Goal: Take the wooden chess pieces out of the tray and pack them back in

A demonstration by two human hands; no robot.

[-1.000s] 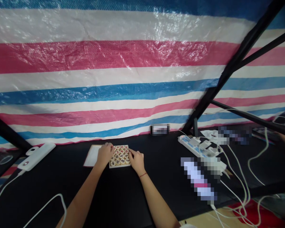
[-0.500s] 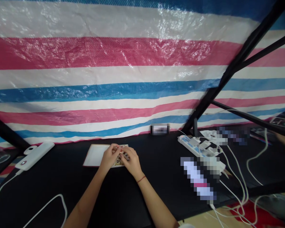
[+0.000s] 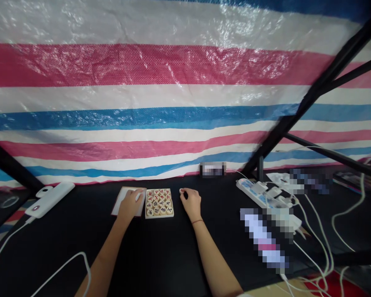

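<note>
Head view: both bare hands lie palm down on the table, with a tray between them.

Left hand (image 3: pixel 130 205): fingers together and lightly extended, resting on a white card; a pale patch at the fingertips may be a piece, but I cannot tell whether the hand holds anything. Its fingertips stop just short of the tray's left side.

Right hand (image 3: pixel 191 203): fingers curled, thumb and forefinger pinching a round piece (image 3: pixel 182 191) that shows as a small pale disc with a reddish rim. The hand is just off the tray's upper right corner.

Spacing: the tray lies to the right of the left hand and to the left of the right hand. The left hand is slightly nearer.

Tray (image 3: pixel 159 217): nearly square, so no clear long axis, with its sides about square to the table edge. Round pieces (image 3: pixel 156 203) with red and black characters fill it in tight rows.

Card (image 3: pixel 119 202): brown-edged, just left of the tray, partly under the left hand.

Arms: left forearm (image 3: pixel 102 255) and right forearm (image 3: pixel 213 260) angle inward from the bottom of the view; a thin red cord (image 3: pixel 198 221) circles the right wrist.

Around: black table (image 3: pixel 154 255), power bank (image 3: pixel 49 200), power strip (image 3: pixel 250 187), white cables (image 3: pixel 320 231), striped tarp (image 3: pixel 142 66).
</note>
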